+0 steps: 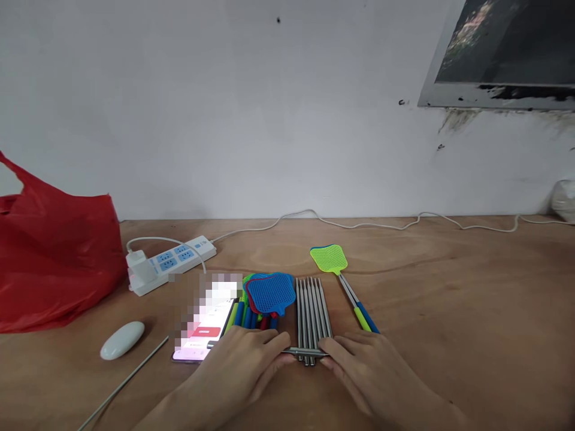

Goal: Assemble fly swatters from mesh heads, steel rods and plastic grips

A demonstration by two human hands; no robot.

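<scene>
Both my hands lie on a wooden table. My left hand and my right hand pinch the two ends of one thin metal rod that lies crosswise over the near ends of several metal rods. Left of the rods sits a stack of fly swatter heads, blue on top, with coloured handle grips under and beside it. An assembled green fly swatter with a green and blue handle lies to the right of the rods.
A phone with a lit screen lies by my left hand, with a cable plugged in. A white power strip and a red plastic bag are at the left, a white oval case in front. A white cable runs along the wall.
</scene>
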